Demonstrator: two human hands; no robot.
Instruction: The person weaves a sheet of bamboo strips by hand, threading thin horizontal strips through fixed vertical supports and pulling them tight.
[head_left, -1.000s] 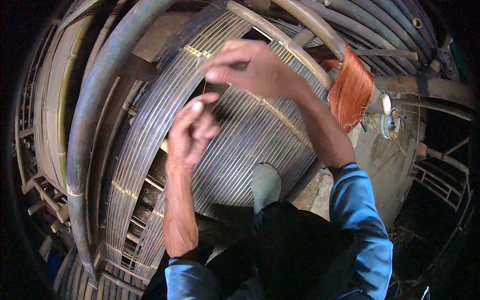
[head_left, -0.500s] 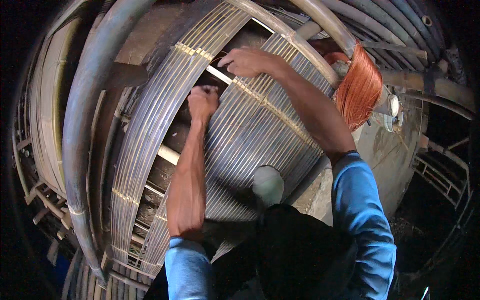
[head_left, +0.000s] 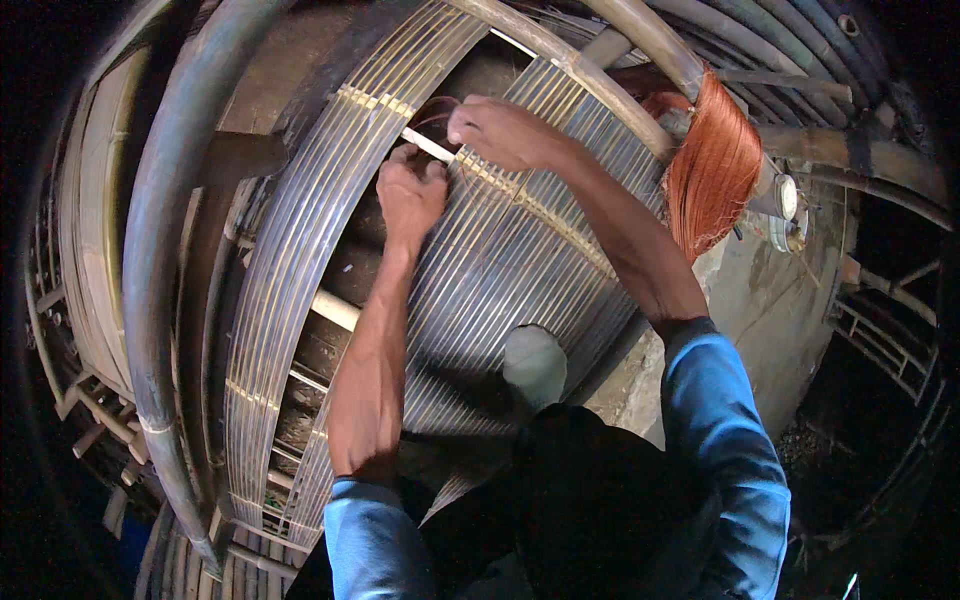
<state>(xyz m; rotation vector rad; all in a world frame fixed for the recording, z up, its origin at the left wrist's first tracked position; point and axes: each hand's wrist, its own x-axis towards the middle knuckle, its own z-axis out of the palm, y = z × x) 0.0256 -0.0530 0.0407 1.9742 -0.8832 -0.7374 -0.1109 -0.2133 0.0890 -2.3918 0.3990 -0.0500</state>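
Observation:
A slatted panel of thin pale strips point(head_left: 500, 260) stretches under my arms, with a second strip section point(head_left: 300, 230) to its left. Across the gap between them runs a pale cross slat point(head_left: 428, 145), and lashings bind the strips along it. My right hand point(head_left: 500, 132) is closed just above the slat, pinching a thin reddish-brown strand point(head_left: 432, 102) that loops out from its fingertips. Just below the slat, my left hand point(head_left: 412, 200) has its fingers curled together; whatever they hold is hidden.
A thick bundle of copper-coloured strands point(head_left: 712, 165) hangs over a bamboo pole point(head_left: 640, 30) at the right. Large bamboo poles point(head_left: 160, 240) curve along the left. A white container point(head_left: 783, 197) and a concrete floor point(head_left: 750, 310) lie to the right.
My left hand has moved up and slightly right, close to the cross slat. My right hand has shifted only slightly, and the strand's loop now shows more clearly beside it.

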